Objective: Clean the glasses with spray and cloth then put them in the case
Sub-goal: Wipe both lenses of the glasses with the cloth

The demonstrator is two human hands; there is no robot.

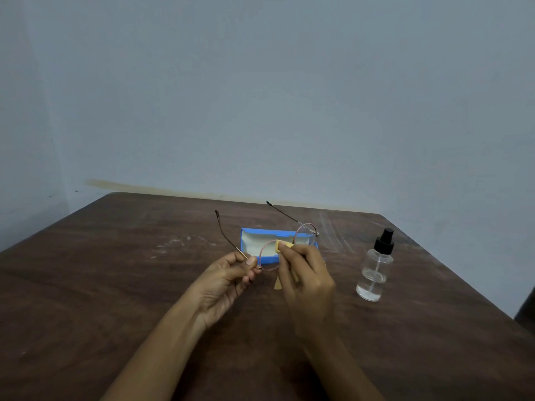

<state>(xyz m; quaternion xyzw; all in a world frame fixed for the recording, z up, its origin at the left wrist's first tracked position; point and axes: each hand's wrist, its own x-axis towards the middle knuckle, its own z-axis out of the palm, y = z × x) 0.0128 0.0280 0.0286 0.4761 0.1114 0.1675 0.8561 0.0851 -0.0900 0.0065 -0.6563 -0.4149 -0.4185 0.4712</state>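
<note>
1. Toward the left of the brown table (115, 285), my left hand (228, 279) is raised off the wood, with the palm turned up and toward me.
2. Its thumb and forefinger are closed in a pinch on the glasses (267, 259) at the left corner of the frame, where the arm meets the rim. My other fingers curl loosely underneath.
3. I hold the glasses in the air over the middle of the table, with both arms unfolded and pointing away from me toward the wall. The left arm rises above my left hand, and the right one reaches past the far side of the case.
4. A small yellow cloth (282, 245) is wrapped over the upper edge of the left lens, near the bridge. A loose tail of it hangs below my right hand.
5. My right hand (307, 273) grips the cloth, with the thumb and curled fingertips squeezing the lens through it.
6. Behind both hands, the blue case (260, 230) lies open on the table with its pale lining facing up. Part of it shows through the lenses.
7. At the far right, the spray bottle (375, 270) stands upright on the table. It is clear with a black pump top and has a little liquid in it. It is well apart from my right hand, and neither hand touches it.
</note>
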